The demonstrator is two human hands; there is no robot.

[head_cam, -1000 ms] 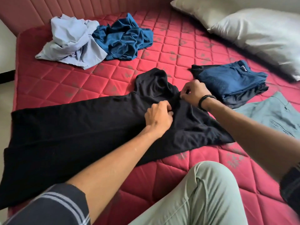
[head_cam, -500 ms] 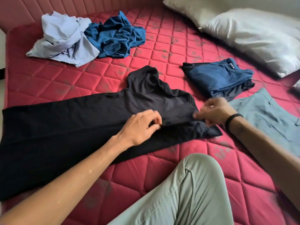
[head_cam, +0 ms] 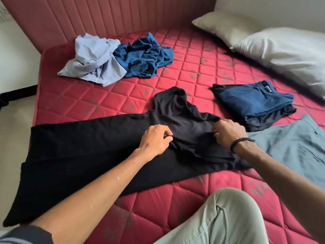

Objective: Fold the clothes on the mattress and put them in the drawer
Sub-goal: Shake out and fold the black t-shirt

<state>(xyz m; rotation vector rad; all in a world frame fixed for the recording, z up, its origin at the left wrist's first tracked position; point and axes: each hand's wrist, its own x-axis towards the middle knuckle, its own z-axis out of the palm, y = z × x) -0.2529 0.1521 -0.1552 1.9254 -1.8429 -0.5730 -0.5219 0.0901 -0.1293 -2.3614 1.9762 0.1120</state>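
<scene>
The mattress (head_cam: 184, 71) is red, quilted in a diamond pattern with faded grey flower motifs, and the headboard (head_cam: 105, 16) is a dusty pink with vertical ribs. The spread garment (head_cam: 88, 148) is plain black. The crumpled shirt (head_cam: 93, 62) is pale blue, the heap beside it (head_cam: 144, 57) deep blue. The folded stack (head_cam: 253, 101) is navy over black. The trousers (head_cam: 295, 148) are grey-blue. Both pillows (head_cam: 281, 48) are off-white. The wristband (head_cam: 240, 142) is black, the trouser knee (head_cam: 226, 221) pale green.
</scene>
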